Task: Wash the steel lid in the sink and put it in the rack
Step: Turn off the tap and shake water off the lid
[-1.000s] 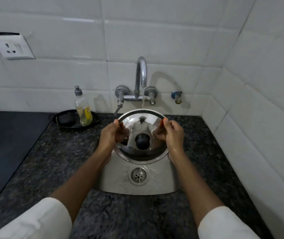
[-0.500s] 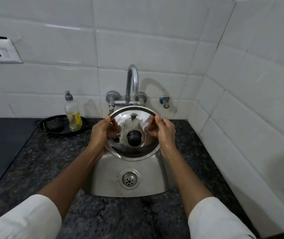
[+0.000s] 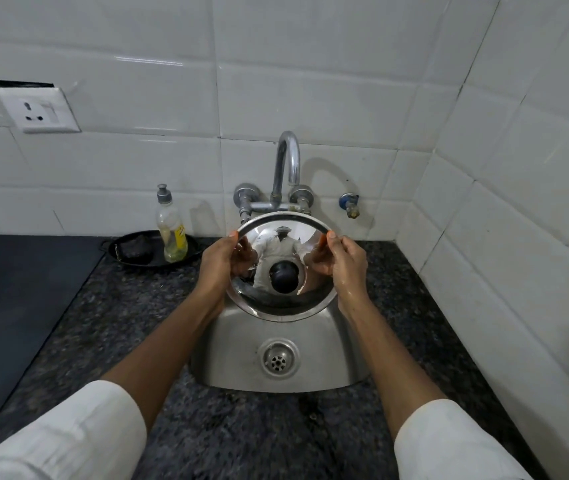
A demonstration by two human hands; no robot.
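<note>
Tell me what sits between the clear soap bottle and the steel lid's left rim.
Head view: only the left hand, gripping the round steel lid by its rim; bare speckled granite counter beside the soap bottle.

left hand (image 3: 219,263): fingers curled, pinching at left | right hand (image 3: 340,259): mirrored grip, wet | forearms extended, converging

The round polished steel lid (image 3: 281,299) shines mirror-bright above the brushed, duller stainless steel sink (image 3: 324,355). Around the sink spreads rough-looking speckled dark granite counter (image 3: 241,438), and behind it rise glossy white ceramic wall tiles (image 3: 310,98) and a chromed metal tap (image 3: 288,161).
</note>
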